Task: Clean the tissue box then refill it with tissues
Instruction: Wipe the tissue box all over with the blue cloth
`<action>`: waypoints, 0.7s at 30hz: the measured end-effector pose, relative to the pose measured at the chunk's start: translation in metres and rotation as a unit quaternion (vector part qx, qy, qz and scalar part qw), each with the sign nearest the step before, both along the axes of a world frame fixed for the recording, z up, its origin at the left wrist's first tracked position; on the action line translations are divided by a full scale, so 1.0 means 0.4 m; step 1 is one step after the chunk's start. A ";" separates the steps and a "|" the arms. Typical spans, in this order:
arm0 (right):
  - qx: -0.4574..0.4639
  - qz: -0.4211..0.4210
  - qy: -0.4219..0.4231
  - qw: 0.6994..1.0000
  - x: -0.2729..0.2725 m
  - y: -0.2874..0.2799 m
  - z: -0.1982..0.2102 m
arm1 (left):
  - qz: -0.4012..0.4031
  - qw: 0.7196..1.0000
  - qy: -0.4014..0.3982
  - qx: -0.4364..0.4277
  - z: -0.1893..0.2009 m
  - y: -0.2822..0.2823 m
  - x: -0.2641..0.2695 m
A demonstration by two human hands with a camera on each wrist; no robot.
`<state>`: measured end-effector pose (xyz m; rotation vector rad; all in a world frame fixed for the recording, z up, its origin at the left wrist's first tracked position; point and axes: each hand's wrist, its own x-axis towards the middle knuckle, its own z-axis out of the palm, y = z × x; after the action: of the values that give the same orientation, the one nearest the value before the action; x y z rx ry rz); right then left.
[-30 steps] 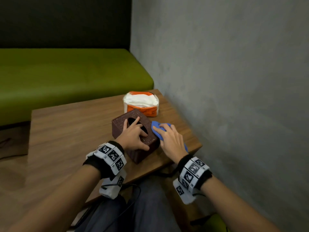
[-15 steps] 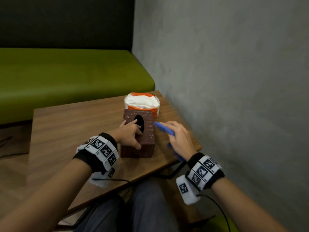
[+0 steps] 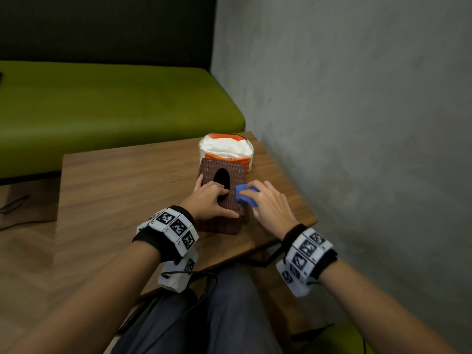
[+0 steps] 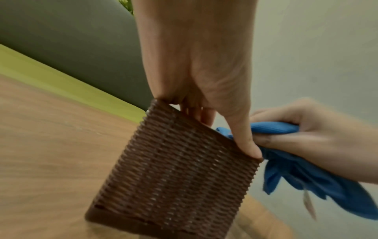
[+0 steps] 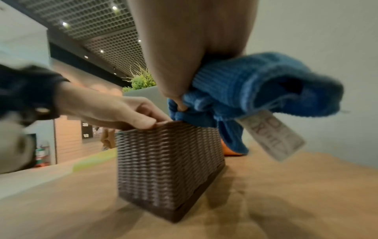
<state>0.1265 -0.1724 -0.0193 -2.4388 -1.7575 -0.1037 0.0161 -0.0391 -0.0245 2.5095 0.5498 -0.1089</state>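
A brown woven tissue box (image 3: 236, 175) (image 4: 175, 174) (image 5: 165, 165) with a dark oval slot stands on the wooden table (image 3: 122, 185), tilted on one edge. My left hand (image 3: 213, 200) (image 4: 196, 77) grips its near top, thumb along the near rim and fingers reaching to the slot. My right hand (image 3: 268, 204) (image 5: 184, 48) holds a bunched blue cloth (image 3: 244, 195) (image 4: 296, 169) (image 5: 245, 90) against the box's right top edge. A white label (image 5: 272, 137) hangs from the cloth. Behind the box sits an orange pack of white tissues (image 3: 226, 148).
A grey wall (image 3: 357, 123) runs close along the table's right side. A green bench (image 3: 102, 111) stands behind the table. The table's near edge (image 3: 255, 251) is just above my knees, with cables hanging from my wrist devices.
The box has been turned square to me and tipped. My right hand lifted the cloth off the table and brought it onto the box's right top edge.
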 end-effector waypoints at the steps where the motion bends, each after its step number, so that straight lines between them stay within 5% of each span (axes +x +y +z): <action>1: -0.013 -0.001 0.006 1.000 0.007 0.006 0.006 | 0.001 1.000 -0.001 -0.002 0.002 0.000 -0.002; 5: -0.030 0.071 0.010 0.997 0.001 -0.035 0.005 | -0.002 1.000 0.002 -0.006 0.007 0.003 0.000; 9: -0.023 0.012 -0.001 1.000 0.024 0.003 0.010 | -0.009 1.000 0.008 0.000 -0.001 0.003 0.001; 21: 0.000 0.074 0.014 0.997 0.027 -0.029 0.000 | -0.008 1.000 0.000 -0.002 0.000 0.003 0.002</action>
<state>0.1375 -0.1842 -0.0193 -2.2891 -1.9181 -0.0538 0.0169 -0.0379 -0.0246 2.5105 0.5285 -0.1151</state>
